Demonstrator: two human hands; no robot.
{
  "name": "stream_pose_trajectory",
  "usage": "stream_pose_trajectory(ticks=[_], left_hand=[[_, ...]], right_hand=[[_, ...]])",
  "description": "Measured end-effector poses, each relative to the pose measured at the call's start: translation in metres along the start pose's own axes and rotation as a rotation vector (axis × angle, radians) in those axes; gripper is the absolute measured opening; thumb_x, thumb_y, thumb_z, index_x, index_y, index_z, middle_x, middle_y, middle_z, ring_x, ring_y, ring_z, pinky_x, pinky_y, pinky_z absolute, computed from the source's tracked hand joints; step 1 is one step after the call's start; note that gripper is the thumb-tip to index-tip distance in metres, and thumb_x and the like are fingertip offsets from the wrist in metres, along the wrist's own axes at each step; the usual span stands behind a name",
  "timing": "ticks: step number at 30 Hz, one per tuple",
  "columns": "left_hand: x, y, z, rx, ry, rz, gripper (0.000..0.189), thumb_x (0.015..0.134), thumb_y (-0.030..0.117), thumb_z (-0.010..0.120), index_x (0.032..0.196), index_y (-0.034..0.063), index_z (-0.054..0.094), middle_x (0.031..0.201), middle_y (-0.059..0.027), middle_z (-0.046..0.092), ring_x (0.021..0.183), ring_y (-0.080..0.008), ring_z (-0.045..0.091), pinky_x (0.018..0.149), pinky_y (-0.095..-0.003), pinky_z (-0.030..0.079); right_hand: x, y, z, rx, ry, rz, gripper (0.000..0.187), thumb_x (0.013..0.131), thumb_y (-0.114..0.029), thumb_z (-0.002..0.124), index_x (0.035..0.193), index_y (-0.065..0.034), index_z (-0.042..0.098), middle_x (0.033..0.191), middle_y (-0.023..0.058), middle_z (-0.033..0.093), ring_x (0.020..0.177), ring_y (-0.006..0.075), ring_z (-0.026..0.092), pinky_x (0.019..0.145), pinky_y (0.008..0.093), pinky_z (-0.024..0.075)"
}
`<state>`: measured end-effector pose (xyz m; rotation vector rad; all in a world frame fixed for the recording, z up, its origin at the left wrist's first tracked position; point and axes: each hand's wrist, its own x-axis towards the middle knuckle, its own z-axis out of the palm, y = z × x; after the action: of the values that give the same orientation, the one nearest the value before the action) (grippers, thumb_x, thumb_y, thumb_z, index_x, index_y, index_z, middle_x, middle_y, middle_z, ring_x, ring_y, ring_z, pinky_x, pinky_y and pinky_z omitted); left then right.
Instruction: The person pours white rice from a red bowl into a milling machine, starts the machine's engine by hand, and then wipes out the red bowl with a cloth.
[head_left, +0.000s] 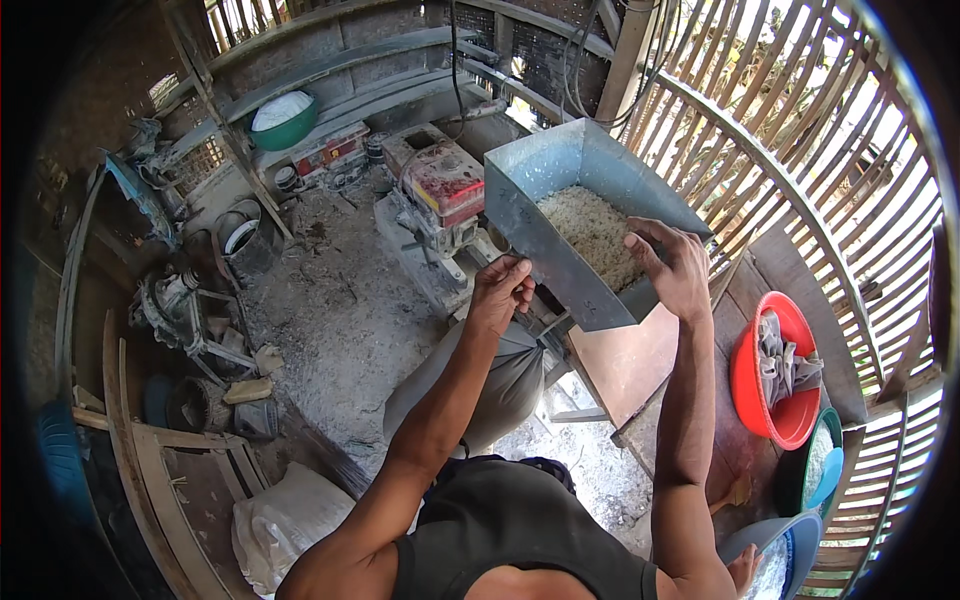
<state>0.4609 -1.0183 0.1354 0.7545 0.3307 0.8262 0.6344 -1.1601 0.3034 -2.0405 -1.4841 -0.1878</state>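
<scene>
A sheet-metal hopper (525, 225) with pale, rice-like grain (589, 232) inside stands ahead of me. Over the near right part of the hopper is my right hand (675, 266), its fingers apart and holding nothing that I can see. My left hand (504, 289) is at the hopper's left outer wall, thumb and fingers curled together. Whether something small is pinched there cannot be made out. Below my left forearm bulges a grey cloth bag (495, 382), gathered at its upper end near the machine frame. A red engine (442, 176) dusted with powder sits behind the hopper.
On the right-hand boards are a red basin (750, 382) with cloth, a green basin (829, 431) and a blue basin (806, 536) with white contents. Another person's hand (745, 568) touches the blue basin. Left are a white sack (289, 525) and a metal-framed machine (191, 315).
</scene>
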Motion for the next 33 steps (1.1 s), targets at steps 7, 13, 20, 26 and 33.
stream_pose_trajectory(ticks=[7, 13, 20, 26, 33], left_hand=[[0.0, 0.0, 0.0, -0.011, 0.0, -0.013, 0.015, 0.087, 0.022, 0.07, 0.083, 0.0092, 0.062, 0.067, -0.0016, 0.061, 0.052, -0.0086, 0.055, 0.041, -0.0224, 0.042], [0.0, 0.001, 0.0, -0.013, -0.005, -0.022, 0.016, 0.087, 0.023, 0.07, 0.083, 0.0096, 0.062, 0.067, -0.0016, 0.061, 0.052, -0.0086, 0.055, 0.041, -0.0227, 0.042], [0.0, 0.002, -0.001, 0.023, 0.023, -0.048, 0.017, 0.088, 0.026, 0.068, 0.086, 0.0101, 0.061, 0.067, -0.0033, 0.061, 0.052, -0.0104, 0.056, 0.04, -0.0243, 0.044], [0.007, -0.016, -0.024, 0.178, 0.1, -0.145, 0.049, 0.09, 0.056, 0.051, 0.089, 0.0074, 0.056, 0.068, -0.0071, 0.06, 0.054, -0.0159, 0.058, 0.04, -0.0278, 0.046], [0.009, -0.021, -0.016, 0.127, -0.064, -0.207, 0.025, 0.09, 0.027, 0.048, 0.092, 0.0046, 0.058, 0.077, -0.0109, 0.062, 0.057, -0.0184, 0.06, 0.042, -0.0311, 0.048]], right_hand=[[0.0, 0.002, 0.0, 0.005, -0.009, 0.007, 0.045, 0.085, -0.048, 0.059, 0.104, -0.0088, 0.069, 0.086, 0.0134, 0.069, 0.086, 0.0283, 0.062, 0.087, 0.0368, 0.0395], [0.0, 0.001, -0.001, 0.015, -0.013, 0.004, 0.046, 0.085, -0.049, 0.059, 0.104, -0.0086, 0.069, 0.088, 0.0133, 0.069, 0.087, 0.0283, 0.062, 0.088, 0.0371, 0.0394], [0.0, 0.001, -0.002, 0.002, -0.019, 0.016, 0.047, 0.085, -0.05, 0.057, 0.104, -0.0085, 0.069, 0.087, 0.0129, 0.069, 0.087, 0.028, 0.062, 0.087, 0.0366, 0.0396], [0.0, -0.003, -0.003, -0.044, 0.003, -0.015, 0.04, 0.086, -0.041, 0.06, 0.103, -0.0068, 0.069, 0.091, 0.0149, 0.069, 0.09, 0.0317, 0.064, 0.084, 0.0392, 0.0446], [-0.001, 0.006, 0.001, -0.019, 0.023, -0.014, 0.044, 0.085, -0.048, 0.058, 0.103, -0.0099, 0.069, 0.088, 0.0059, 0.071, 0.085, 0.0252, 0.063, 0.086, 0.0361, 0.041]])
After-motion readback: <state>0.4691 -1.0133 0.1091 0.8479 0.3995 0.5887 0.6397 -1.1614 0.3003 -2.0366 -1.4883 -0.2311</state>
